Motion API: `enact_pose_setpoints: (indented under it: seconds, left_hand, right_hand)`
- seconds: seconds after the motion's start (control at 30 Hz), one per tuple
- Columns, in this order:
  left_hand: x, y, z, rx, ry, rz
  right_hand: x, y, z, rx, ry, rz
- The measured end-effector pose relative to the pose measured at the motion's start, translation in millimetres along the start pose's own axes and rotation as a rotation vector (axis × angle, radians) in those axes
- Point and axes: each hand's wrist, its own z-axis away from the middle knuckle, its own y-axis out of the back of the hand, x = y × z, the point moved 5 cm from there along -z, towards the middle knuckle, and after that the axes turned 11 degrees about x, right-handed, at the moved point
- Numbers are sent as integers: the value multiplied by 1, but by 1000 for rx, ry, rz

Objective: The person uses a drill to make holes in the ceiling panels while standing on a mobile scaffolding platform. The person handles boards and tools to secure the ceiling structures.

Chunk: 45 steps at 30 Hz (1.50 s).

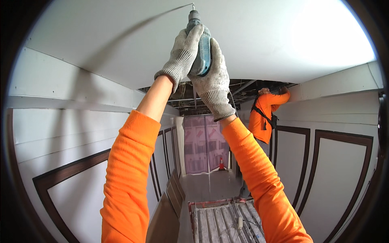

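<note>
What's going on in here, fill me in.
The person's gloved left hand and right hand grip a drill overhead, its bit pointing up at the white ceiling. Farther back on the right, a co-worker in orange has raised arms near the open section, where framing shows.

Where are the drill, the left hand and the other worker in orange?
Drill (204,56): head view, on its teal casing.
Left hand (187,45): head view, on its gloved middle.
Other worker (255,130): head view, on the torso.
</note>
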Motion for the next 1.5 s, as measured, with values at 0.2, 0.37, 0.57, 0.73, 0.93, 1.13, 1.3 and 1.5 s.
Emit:
enact_pose_setpoints:
  seconds: [0.2,0.37,0.57,0.73,0.93,1.13,1.3,1.5]
  left_hand:
    - [5,-3,-9,-13,-136,68]
    - [24,-4,-6,4,29,68]
    - [-1,-6,-18,11,-92,7]
    - [5,-6,-13,1,-84,10]
    - [3,-6,-9,21,22,62]
    - [4,-6,-10,14,9,50]
    - [4,-6,-10,-23,6,33]
    - [-11,-1,-28,82,64,71]
  right_hand:
    - [3,-3,-12,25,17,44]
    - [-4,3,-15,-12,-6,31]
    - [-1,7,-15,18,23,9]
    - [-5,12,-17,-56,-84,-78]
    - [2,6,-16,-59,-87,-123]
    - [0,9,-18,-77,-117,-39]
    - [-2,12,-20,-86,-100,57]
    - [3,9,-23,-54,-25,79]
